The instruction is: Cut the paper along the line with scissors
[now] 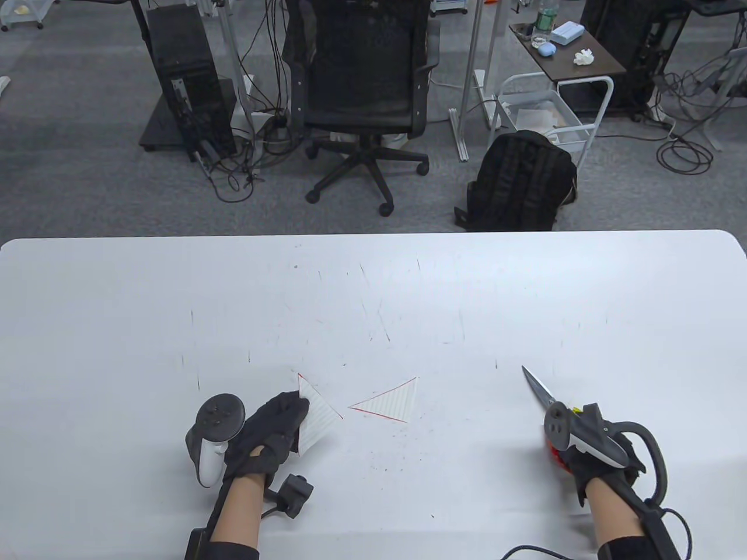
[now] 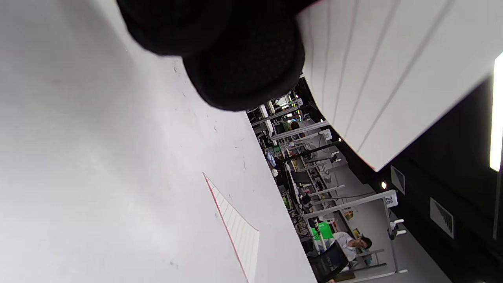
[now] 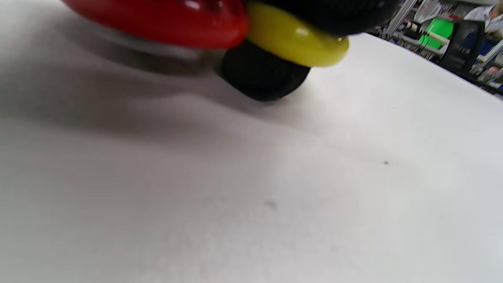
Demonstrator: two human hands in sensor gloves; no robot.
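Observation:
My left hand [image 1: 274, 429] holds a lined paper piece with a red edge [image 1: 315, 417] at the table's front left; in the left wrist view the piece [image 2: 393, 70] is lifted above the table beside a gloved fingertip [image 2: 243, 67]. A second triangular lined piece [image 1: 392, 399] lies flat on the table to its right, also in the left wrist view [image 2: 239, 232]. My right hand [image 1: 583, 443] grips scissors with red and yellow handles [image 3: 220, 23] low over the table at the front right, their blades [image 1: 538, 388] closed and pointing up-left.
The white table [image 1: 373, 291] carries pen marks and scratches. Beyond its far edge stand an office chair [image 1: 365, 99], a black backpack [image 1: 522, 184] and a computer tower [image 1: 187, 87] on the floor.

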